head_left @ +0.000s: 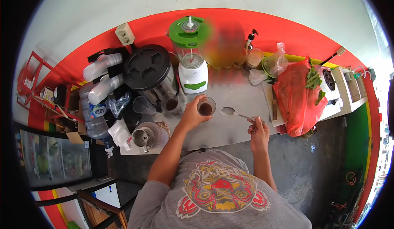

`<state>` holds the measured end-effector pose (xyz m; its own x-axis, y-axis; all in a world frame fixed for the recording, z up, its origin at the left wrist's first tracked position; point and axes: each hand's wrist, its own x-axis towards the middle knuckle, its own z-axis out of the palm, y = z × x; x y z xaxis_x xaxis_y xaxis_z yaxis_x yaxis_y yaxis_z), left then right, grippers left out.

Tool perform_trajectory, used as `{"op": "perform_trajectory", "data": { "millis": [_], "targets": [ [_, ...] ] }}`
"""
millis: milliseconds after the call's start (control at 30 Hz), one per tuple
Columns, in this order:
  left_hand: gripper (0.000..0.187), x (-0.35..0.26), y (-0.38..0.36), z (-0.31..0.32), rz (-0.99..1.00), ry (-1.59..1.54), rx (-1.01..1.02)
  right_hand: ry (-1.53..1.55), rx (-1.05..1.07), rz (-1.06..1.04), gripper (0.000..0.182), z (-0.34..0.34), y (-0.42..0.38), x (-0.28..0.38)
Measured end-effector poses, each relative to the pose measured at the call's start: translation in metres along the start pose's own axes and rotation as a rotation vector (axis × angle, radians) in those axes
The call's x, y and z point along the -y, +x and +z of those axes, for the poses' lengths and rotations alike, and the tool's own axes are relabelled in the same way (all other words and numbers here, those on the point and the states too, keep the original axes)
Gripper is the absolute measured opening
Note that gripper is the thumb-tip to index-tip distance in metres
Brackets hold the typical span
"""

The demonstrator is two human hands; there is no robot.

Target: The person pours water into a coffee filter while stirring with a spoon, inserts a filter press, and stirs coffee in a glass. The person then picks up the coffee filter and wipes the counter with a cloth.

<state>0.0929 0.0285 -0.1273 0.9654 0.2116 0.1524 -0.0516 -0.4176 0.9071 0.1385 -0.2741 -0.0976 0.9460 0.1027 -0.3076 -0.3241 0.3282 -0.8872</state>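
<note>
My left hand (pixel 191 116) is wrapped round a clear cup (pixel 210 102) with dark brown contents, just in front of the blender. In my right hand (pixel 258 135) is a metal spoon (pixel 228 111), gripped by its handle. The spoon's bowl points left toward the cup, apart from it. Behind the cup stands a blender (pixel 193 75) with a white base and green lid. Another clear cup (pixel 171 104) with brown contents is left of my left hand, beside a tall dispenser with a black lid (pixel 147 66).
A red plastic bag (pixel 298 99) with green leaves sticking out lies at the right of the grey table (pixel 234 87). A metal pitcher (pixel 143 137) stands front left. Stacked plastic cups (pixel 106 88) and a large water bottle (pixel 96 116) are further left. A pump bottle (pixel 250 40) stands at the back.
</note>
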Motion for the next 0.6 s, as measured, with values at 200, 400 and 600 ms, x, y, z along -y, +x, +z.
{"op": "perform_trajectory", "data": {
  "millis": [200, 400, 600],
  "targets": [
    [0.086, -0.025, -0.056, -0.025, -0.151, -0.021, -0.044, -0.345, 0.233, -0.033, 0.026, 0.059, 0.003, -0.004],
    [0.086, -0.013, -0.102, -0.029, -0.095, 0.008, -0.157, -1.017, 0.626, -0.792, 0.011, 0.125, -0.008, -0.026],
    [0.09, -0.012, -0.122, -0.029, -0.262, -0.055, -0.106, -1.527, 0.912, -0.944, 0.017, 0.155, -0.029, -0.07]
  ]
}}
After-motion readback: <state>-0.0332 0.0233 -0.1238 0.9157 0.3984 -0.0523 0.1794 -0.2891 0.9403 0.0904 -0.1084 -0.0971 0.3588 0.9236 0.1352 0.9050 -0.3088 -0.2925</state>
